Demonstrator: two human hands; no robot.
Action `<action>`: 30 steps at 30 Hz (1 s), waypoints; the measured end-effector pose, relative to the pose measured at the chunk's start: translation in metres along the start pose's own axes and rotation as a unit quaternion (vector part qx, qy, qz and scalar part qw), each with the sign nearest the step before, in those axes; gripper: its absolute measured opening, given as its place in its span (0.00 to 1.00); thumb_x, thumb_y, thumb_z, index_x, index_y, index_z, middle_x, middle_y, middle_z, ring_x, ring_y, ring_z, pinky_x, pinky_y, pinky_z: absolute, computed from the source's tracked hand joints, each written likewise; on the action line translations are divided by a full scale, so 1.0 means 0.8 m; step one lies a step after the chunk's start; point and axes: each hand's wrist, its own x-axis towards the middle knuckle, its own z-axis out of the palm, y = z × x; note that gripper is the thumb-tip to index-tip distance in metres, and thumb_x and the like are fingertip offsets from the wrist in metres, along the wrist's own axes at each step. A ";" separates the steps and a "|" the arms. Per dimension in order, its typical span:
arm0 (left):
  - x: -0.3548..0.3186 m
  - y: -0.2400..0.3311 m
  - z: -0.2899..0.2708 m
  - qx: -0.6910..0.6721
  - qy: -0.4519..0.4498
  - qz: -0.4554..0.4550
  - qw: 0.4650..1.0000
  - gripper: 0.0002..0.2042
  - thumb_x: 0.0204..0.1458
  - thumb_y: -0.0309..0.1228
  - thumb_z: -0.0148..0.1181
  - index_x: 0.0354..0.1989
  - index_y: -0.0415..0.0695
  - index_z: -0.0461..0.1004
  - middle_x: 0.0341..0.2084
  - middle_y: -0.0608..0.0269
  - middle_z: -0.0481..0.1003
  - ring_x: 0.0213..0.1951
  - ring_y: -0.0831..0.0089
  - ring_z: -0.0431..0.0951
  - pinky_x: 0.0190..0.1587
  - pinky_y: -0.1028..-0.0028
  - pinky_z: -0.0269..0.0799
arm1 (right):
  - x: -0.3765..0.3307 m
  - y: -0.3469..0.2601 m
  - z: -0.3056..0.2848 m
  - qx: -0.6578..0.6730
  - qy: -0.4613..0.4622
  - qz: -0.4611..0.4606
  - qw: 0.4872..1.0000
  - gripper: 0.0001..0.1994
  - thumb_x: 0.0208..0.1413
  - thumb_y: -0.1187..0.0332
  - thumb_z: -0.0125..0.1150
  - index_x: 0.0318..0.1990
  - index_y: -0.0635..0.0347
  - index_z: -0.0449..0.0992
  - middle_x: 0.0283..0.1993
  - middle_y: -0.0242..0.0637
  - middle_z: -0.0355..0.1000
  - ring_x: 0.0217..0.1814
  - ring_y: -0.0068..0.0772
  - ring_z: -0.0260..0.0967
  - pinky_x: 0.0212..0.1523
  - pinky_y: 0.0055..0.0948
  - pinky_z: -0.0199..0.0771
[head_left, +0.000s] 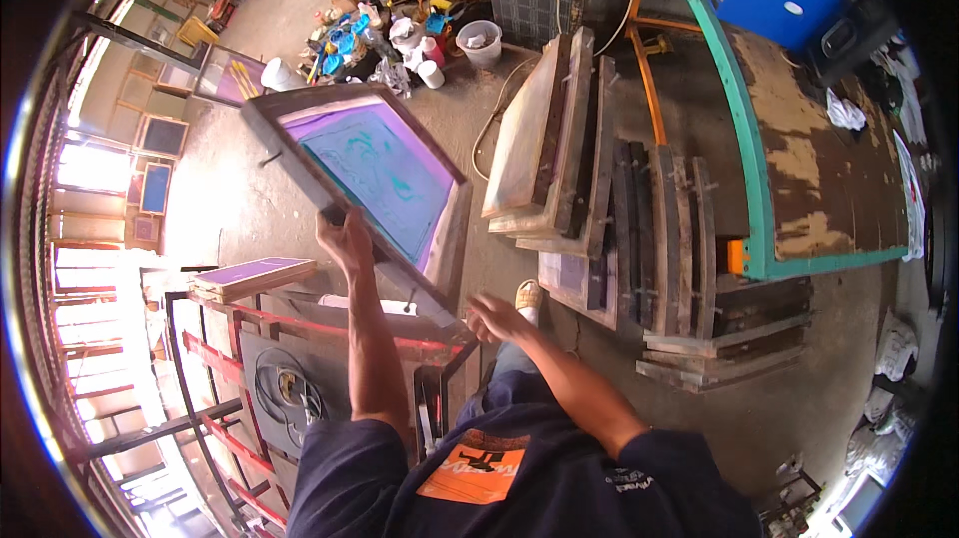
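This is a workshop; a framed purple screen [378, 166], stacked frames [524, 133] and a green-edged worktable [809, 168] show it.

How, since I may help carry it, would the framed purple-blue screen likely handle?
The framed screen is probably stiff, given its thick border. Its thin-looking middle might tear if poked. Being broad and gripped by the left hand along one edge, it could twist.

From my remote seat, I see a green-edged table [814, 163] with a crumpled white scrap [845, 111] near its right edge; the concrete floor [689, 423] carries frames [529, 133], a bucket [482, 54] and clutter [345, 43].
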 end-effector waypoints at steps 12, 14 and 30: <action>0.193 -0.161 0.261 0.283 -0.136 0.113 0.943 0.17 0.36 0.30 0.58 0.36 0.33 0.70 0.29 0.35 0.76 0.36 0.36 0.75 0.41 0.51 0.72 | -0.332 0.341 -0.045 0.281 0.497 0.300 0.764 0.35 0.58 0.38 0.49 0.61 0.59 0.65 0.41 0.39 0.74 0.42 0.36 0.72 0.46 0.44 0.71; 0.216 -0.177 0.299 0.296 -0.185 0.085 0.933 0.18 0.36 0.31 0.59 0.37 0.34 0.71 0.31 0.36 0.76 0.39 0.38 0.76 0.44 0.51 0.72 | -0.387 0.376 -0.009 0.327 0.515 0.378 0.697 0.34 0.60 0.41 0.48 0.64 0.57 0.60 0.45 0.41 0.72 0.45 0.39 0.71 0.49 0.46 0.70; 0.183 -0.174 0.535 0.349 -0.328 0.083 0.874 0.18 0.42 0.31 0.59 0.41 0.34 0.71 0.41 0.37 0.75 0.44 0.43 0.77 0.48 0.55 0.74 | -0.292 0.334 0.038 0.324 0.504 0.338 0.726 0.21 0.60 0.53 0.51 0.52 0.58 0.66 0.45 0.49 0.72 0.43 0.49 0.71 0.47 0.47 0.70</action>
